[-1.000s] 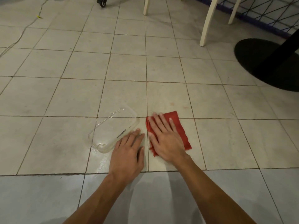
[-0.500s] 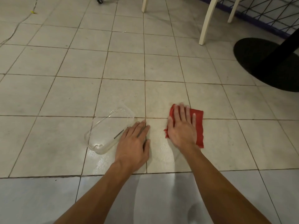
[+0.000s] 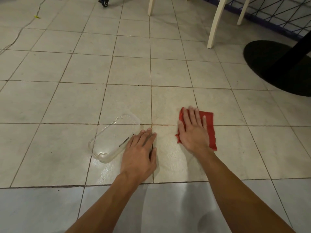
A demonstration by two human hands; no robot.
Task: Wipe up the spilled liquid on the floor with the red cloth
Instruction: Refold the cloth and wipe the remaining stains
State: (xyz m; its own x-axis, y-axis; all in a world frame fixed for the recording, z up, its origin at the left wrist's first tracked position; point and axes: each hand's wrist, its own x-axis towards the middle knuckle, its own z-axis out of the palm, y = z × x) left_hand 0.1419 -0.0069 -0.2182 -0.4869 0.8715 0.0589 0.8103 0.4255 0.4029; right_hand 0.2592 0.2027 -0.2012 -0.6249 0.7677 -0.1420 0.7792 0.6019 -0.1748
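My right hand (image 3: 193, 130) lies flat, fingers spread, pressing the red cloth (image 3: 209, 126) onto the tiled floor. The cloth shows past the hand on its right and at its far left corner. My left hand (image 3: 140, 151) rests palm-down on the floor, holding nothing, its fingers beside a clear plastic container (image 3: 112, 140) that lies on its side. A wet sheen of spilled liquid (image 3: 170, 158) glistens on the tiles between and below the two hands.
White chair legs (image 3: 216, 22) stand at the back. A black round table base (image 3: 276, 64) with its pole fills the right rear. A small wheel (image 3: 104, 1) and a thin cable (image 3: 16, 37) lie at the far left back.
My right hand has slid the red cloth to the right and slightly away, from beside the left hand onto the neighbouring tile. The left hand and container have stayed put.
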